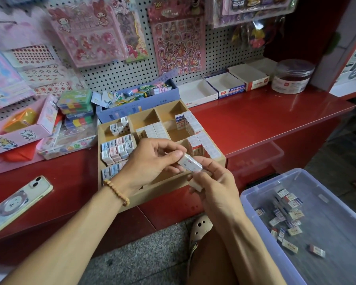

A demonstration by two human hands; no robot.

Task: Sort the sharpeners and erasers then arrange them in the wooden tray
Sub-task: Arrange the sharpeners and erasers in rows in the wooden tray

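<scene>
Fingers of the left hand [152, 159] pinch an eraser [190, 162] at its upper end; right hand [211, 182] curls round more beneath, likely feeding them across; wooden tray [222, 159] just beyond the fingertips.

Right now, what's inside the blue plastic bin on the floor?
The blue plastic bin holds loose wrapped erasers scattered over its bottom, mostly toward the near wall. Its lower right part runs out of frame, so anything there is unseen.
</scene>
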